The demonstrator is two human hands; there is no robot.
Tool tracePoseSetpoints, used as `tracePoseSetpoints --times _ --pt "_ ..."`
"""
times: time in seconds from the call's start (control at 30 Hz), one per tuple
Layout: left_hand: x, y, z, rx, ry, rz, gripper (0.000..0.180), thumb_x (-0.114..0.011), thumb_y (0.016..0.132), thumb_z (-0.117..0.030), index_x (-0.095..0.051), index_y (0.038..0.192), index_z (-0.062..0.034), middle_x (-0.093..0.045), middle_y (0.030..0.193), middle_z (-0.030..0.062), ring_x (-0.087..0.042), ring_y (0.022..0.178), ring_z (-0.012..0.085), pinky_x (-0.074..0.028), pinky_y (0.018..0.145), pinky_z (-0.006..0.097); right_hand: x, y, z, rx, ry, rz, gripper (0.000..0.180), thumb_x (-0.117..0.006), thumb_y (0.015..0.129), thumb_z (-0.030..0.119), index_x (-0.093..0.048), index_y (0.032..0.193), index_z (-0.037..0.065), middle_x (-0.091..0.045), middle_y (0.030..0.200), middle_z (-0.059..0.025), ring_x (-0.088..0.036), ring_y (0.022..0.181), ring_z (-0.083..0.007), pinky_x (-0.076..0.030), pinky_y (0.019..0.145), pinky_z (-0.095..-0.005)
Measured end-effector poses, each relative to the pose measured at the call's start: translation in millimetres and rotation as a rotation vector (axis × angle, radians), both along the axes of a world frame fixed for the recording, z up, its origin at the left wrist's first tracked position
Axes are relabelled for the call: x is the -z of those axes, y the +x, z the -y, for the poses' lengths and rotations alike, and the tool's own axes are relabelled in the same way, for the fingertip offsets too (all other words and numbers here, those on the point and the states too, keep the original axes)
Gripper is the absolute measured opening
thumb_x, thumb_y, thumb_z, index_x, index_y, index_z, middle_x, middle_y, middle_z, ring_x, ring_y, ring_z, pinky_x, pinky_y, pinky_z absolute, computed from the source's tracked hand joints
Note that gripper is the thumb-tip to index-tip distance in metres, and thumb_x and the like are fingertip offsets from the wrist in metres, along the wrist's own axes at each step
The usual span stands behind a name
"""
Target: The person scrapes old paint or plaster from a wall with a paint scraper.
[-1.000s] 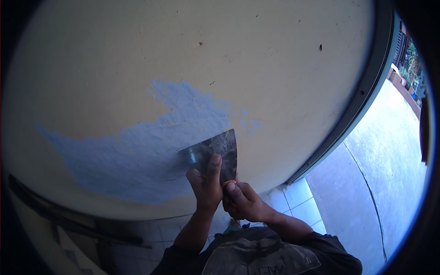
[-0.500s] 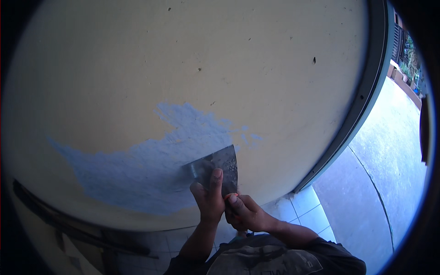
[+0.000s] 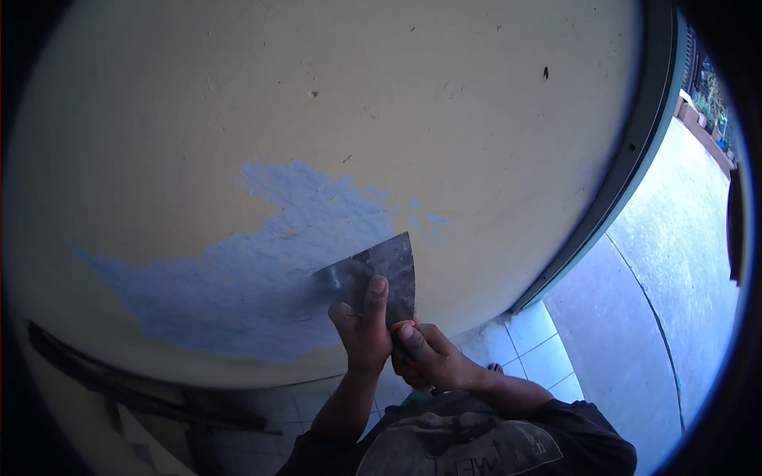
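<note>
A broad-bladed scraper (image 3: 394, 266) lies with its grey metal blade at the right part of a rough bluish-white patch (image 3: 230, 278) on the cream wall (image 3: 444, 127). My right hand (image 3: 432, 357) is closed around its dark handle, which shows a bit of orange near the blade. Against the blade's lower part, my left hand (image 3: 365, 329) is pressed, one digit stretched up along the metal; its other fingers are partly hidden. The scraper's left corner is dim and blurred against the patch.
A dark frame (image 3: 627, 159) edges the wall at the right, with a concrete floor (image 3: 635, 317) beyond. White tiles (image 3: 532, 329) lie at the wall's foot. Long dark pieces (image 3: 143, 389) lie low at the left. Potted plants (image 3: 706, 107) stand far right.
The view has shifted, so the wall and patch sit higher and slightly left. Both hands keep their hold on the scraper, which lies slightly further right against the patch.
</note>
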State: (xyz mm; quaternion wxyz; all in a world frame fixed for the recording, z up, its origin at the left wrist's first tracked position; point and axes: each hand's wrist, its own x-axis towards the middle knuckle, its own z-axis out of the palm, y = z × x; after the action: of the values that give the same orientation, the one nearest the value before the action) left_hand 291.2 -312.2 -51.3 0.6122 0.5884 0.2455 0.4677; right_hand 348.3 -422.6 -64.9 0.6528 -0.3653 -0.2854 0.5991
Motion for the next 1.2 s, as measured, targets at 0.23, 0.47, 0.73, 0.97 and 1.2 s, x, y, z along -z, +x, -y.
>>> tracePoseSetpoints --times 0.23,0.47,0.73,0.97,1.2 --pt "-2 2 -1 0.033 -0.012 -0.035 0.021 -0.062 0.089 -0.02 -0.057 0.089 0.0012 -0.06 0.08 0.0042 -0.055 0.069 0.009 -0.047 0.06 0.026 -6 1 3 -0.019 -0.004 0.004 0.046 -0.031 0.1 0.046 -0.04 0.075 0.008 -0.037 0.058 0.0024 -0.034 0.046 -0.0057 -0.028 0.041 -0.0218" --pt "2 7 12 -0.096 0.103 0.018 0.025 -0.064 0.089 -0.019 -0.064 0.08 0.0046 -0.065 0.075 0.0042 -0.055 0.066 0.0064 -0.043 0.058 0.025 5 2 6 -0.019 -0.034 -0.072 0.044 -0.031 0.1 0.045 -0.04 0.076 0.009 -0.035 0.056 0.0028 -0.031 0.043 -0.0063 -0.026 0.038 -0.0233" --pt "25 -4 -1 0.007 0.003 -0.076 0.026 -0.063 0.089 -0.023 -0.053 0.087 0.0008 -0.059 0.082 0.0063 -0.057 0.066 0.0118 -0.048 0.055 0.027 8 -3 9 0.036 -0.02 -0.021 0.044 -0.031 0.1 0.045 -0.04 0.077 0.009 -0.037 0.057 0.0021 -0.035 0.045 -0.0058 -0.028 0.04 -0.0221" --pt "-8 8 -3 0.018 -0.107 -0.038 0.031 -0.06 0.09 -0.029 -0.054 0.089 0.0022 -0.057 0.068 0.0069 -0.058 0.055 0.0146 -0.048 0.05 0.028 -10 9 -2 0.011 0.01 0.057 0.047 -0.032 0.099 0.047 -0.043 0.078 0.006 -0.039 0.059 0.002 -0.037 0.047 -0.0058 -0.031 0.042 -0.0215" --pt "19 1 -8 -0.117 0.105 -0.059 0.035 -0.06 0.09 -0.031 -0.053 0.089 0.0039 -0.057 0.068 0.0092 -0.057 0.049 0.017 -0.047 0.044 0.031 0 -1 0 0.026 -0.048 0.062 0.046 -0.032 0.099 0.048 -0.043 0.082 0.007 -0.039 0.06 0.0032 -0.035 0.047 -0.005 -0.029 0.041 -0.0211"
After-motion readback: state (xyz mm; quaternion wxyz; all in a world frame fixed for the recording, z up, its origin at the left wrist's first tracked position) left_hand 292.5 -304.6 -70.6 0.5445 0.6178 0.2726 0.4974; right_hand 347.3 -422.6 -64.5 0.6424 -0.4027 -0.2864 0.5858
